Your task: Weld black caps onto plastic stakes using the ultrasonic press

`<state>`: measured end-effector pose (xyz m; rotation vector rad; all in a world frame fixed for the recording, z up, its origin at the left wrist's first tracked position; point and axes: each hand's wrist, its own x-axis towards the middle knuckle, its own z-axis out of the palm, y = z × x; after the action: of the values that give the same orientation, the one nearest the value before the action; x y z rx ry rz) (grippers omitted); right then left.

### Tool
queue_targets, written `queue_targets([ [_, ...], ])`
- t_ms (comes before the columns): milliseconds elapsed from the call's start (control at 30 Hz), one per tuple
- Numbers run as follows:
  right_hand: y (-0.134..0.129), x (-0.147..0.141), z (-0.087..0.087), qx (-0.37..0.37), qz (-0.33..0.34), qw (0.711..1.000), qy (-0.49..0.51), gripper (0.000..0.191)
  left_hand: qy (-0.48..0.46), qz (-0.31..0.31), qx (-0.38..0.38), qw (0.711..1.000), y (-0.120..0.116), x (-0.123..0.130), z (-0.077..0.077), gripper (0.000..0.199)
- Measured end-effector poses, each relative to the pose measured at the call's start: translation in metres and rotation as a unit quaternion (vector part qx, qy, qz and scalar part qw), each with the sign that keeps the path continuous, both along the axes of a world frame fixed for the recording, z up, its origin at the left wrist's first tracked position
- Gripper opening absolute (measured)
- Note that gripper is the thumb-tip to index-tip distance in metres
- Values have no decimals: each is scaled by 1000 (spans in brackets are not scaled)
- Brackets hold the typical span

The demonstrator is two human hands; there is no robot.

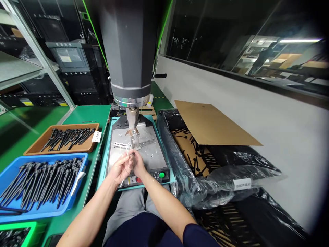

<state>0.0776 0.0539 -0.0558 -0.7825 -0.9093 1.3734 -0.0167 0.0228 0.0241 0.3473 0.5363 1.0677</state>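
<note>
My left hand [121,168] and my right hand [138,163] meet over the front part of a metal machine plate [154,154]. The fingers of both are pinched together around something thin and pale, too small to name. Just beyond the fingertips stands a small clear and metal fixture [135,140], directly under the tip of a large dark machine head [131,51]. A slotted metal bar [120,145] lies on the plate, left of the fixture. A red button, partly covered by my right hand, and a green button [161,175] sit at the plate's front edge.
On the green table [99,113] at left are an orange tray [33,147] and a blue tray [77,202], both holding black rod-like parts. A green bin [33,233] is nearer. At right, plastic-lined boxes hold black parts, with a cardboard sheet [216,123] over one.
</note>
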Motion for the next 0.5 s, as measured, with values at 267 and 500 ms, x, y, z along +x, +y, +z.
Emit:
queue_targets([
  [267, 46, 38, 30, 101, -205, 939, -256, 34, -5, 0, -4, 1000, -4, 1, -4, 31],
  [500, 78, 32, 43, 117, -205, 928, -290, 32, -9, 2, 3, 1000, 3, 2, -9, 36],
])
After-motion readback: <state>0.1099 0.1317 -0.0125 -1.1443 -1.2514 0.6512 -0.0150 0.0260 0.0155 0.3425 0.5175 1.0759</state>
